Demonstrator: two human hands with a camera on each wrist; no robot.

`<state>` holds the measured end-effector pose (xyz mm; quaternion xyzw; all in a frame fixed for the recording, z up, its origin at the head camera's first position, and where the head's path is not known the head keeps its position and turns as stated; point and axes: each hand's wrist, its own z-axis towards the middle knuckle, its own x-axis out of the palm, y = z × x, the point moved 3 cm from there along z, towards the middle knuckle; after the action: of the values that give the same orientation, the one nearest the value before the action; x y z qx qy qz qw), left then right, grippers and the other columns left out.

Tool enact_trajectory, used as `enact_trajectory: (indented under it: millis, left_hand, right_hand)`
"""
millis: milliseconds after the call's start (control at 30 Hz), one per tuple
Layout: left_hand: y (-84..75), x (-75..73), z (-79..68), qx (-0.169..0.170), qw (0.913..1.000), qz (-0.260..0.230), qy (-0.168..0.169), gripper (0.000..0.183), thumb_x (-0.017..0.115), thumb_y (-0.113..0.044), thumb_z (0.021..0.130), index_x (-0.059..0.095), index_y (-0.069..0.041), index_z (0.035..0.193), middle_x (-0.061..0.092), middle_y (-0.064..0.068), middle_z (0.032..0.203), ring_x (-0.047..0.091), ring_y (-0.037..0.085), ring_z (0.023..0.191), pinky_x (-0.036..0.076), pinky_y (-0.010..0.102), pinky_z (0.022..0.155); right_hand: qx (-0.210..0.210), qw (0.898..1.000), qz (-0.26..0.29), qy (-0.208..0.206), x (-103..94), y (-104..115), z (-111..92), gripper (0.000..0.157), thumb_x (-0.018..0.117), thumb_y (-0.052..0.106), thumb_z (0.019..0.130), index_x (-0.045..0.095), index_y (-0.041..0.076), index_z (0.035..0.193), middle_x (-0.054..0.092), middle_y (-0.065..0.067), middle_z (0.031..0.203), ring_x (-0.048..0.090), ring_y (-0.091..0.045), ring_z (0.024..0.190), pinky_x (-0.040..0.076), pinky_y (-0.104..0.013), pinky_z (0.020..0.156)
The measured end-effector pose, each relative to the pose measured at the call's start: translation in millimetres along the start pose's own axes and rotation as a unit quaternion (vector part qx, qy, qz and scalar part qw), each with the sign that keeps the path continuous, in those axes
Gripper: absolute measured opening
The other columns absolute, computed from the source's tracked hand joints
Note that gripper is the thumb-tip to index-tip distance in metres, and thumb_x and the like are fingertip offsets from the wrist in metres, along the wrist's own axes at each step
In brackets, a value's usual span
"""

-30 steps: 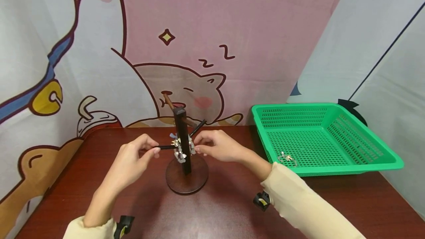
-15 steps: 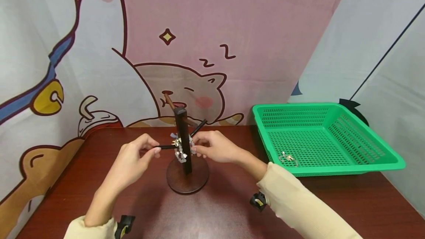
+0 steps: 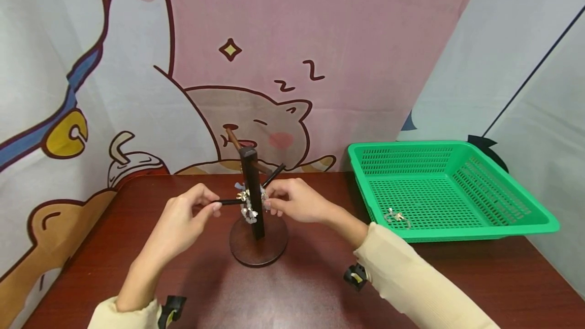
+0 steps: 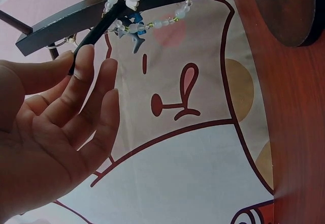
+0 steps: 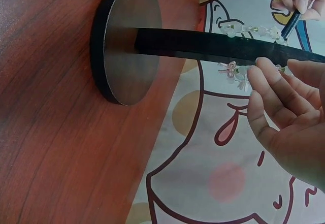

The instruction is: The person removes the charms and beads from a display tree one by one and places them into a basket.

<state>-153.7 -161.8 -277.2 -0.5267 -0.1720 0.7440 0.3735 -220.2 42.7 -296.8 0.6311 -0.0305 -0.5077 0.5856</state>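
My left hand [image 3: 185, 220] pinches the end of a black side peg [image 3: 230, 202] on a dark wooden stand [image 3: 253, 187]. Beaded bracelets [image 3: 249, 213] hang on that peg, against the post; the left wrist view shows pale beads, a white flower and a blue-grey dolphin charm [image 4: 137, 42]. On the post's other side, my right hand [image 3: 297, 201] holds a beaded bracelet [image 5: 242, 70] between thumb and fingers, by the opposite peg [image 3: 275, 174]. That bracelet carries a pinkish charm. The fingers partly hide it, so its full loop cannot be seen.
A green plastic basket [image 3: 457, 235] stands at the right of the brown table [image 3: 315, 288], with a bracelet [image 3: 397, 216] lying inside near its front left corner. Brown upper pegs [image 3: 233, 138] stick out near the stand's top. A cartoon-printed cloth [image 3: 356, 65] hangs behind the table.
My right hand and forearm have shifted slightly left, closer to the post. The left hand keeps its pinch on the peg; the stand and basket look unmoved.
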Motion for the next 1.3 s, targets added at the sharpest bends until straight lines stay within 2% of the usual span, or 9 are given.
enact_trajectory:
  millis: [333, 600, 800, 1300]
  left_hand:
    - [-0.5, -0.3, -0.3, 0.004, 1.0000, -0.001, 0.000, 0.009, 0.061, 0.004, 0.083, 0.059, -0.004, 0.086, 0.065, -0.001, 0.073, 0.063, 0.014, 0.068, 0.044, 0.028, 0.060]
    - [0.3, 0.5, 0.1, 0.005, 1.0000, 0.001, -0.001, 0.009, 0.062, 0.004, 0.083, 0.058, -0.004, 0.086, 0.065, -0.001, 0.073, 0.063, 0.015, 0.068, 0.045, 0.029, 0.060]
    - [0.6, 0.5, 0.2, 0.005, 1.0000, 0.000, -0.002, 0.009, 0.062, 0.003, 0.083, 0.058, -0.004, 0.086, 0.065, -0.001, 0.073, 0.064, 0.017, 0.069, 0.045, 0.029, 0.060]
    - [0.8, 0.4, 0.0, 0.004, 1.0000, -0.005, 0.000, 0.009, 0.061, 0.004, 0.083, 0.058, -0.004, 0.087, 0.065, -0.001, 0.073, 0.064, 0.016, 0.068, 0.045, 0.029, 0.060]
  right_hand:
    - [-0.006, 1.000, -0.002, -0.001, -6.2, 1.6, 0.7, 0.004, 0.056, 0.000, 0.088, 0.059, -0.002, 0.087, 0.065, -0.008, 0.071, 0.063, -0.027, 0.066, 0.050, -0.024, 0.061]
    - [-0.013, 1.000, -0.012, -0.007, -12.1, 4.7, 0.1, 0.004, 0.056, 0.000, 0.088, 0.059, -0.002, 0.088, 0.066, -0.006, 0.071, 0.063, -0.018, 0.065, 0.050, -0.028, 0.064]
    - [-0.011, 0.999, -0.032, -0.013, -15.3, 5.4, 0.0, 0.005, 0.056, 0.002, 0.088, 0.060, -0.001, 0.088, 0.066, -0.005, 0.071, 0.064, -0.016, 0.066, 0.048, -0.023, 0.062]
    - [-0.005, 0.998, -0.056, -0.033, -28.7, 7.6, -3.1, 0.004, 0.056, 0.004, 0.088, 0.060, 0.004, 0.086, 0.067, -0.003, 0.072, 0.063, -0.015, 0.068, 0.046, -0.025, 0.063]
